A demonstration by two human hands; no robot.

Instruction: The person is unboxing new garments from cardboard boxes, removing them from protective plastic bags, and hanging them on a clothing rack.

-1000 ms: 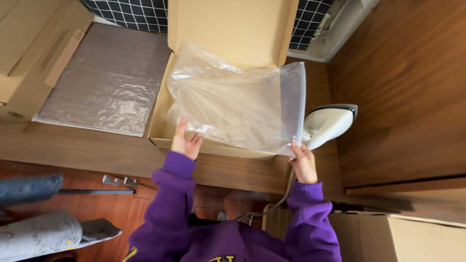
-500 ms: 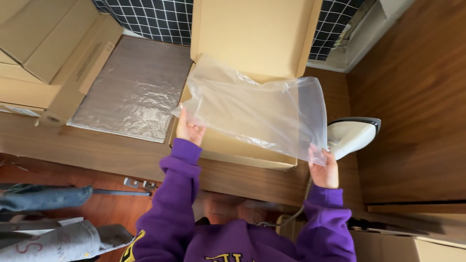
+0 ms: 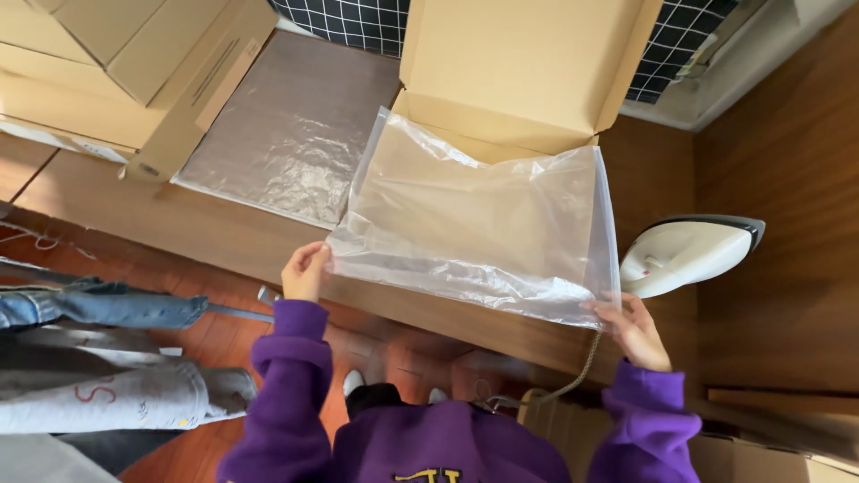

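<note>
- Holding a clear plastic bag (image 3: 483, 224) stretched flat between my hands, I have it spread over the open cardboard box (image 3: 523, 72), so that it covers most of the box's tray.
- Through the bag I see only tan cardboard; whether anything lies in the box or in the bag I cannot tell.
- The box lid stands raised at the far side, against a dark grid-patterned wall (image 3: 349, 22).
- My left hand (image 3: 307, 271) pinches the bag's near left corner, fingers closed on the film.
- My right hand (image 3: 637, 329) grips the near right corner, fingers curled around the edge.
- Both hands sit at the near edge of the wooden table (image 3: 224, 241), with the bag reaching away from me.
- Just right of the bag a white iron (image 3: 689, 255) lies on the table, its cord (image 3: 573, 380) dropping below my right hand.
- Left of the box lies a flat grey packet in crinkled plastic (image 3: 291, 134), and beyond it a stack of closed cardboard boxes (image 3: 125, 63).
- Jeans (image 3: 98, 358) hang at the lower left.
</note>
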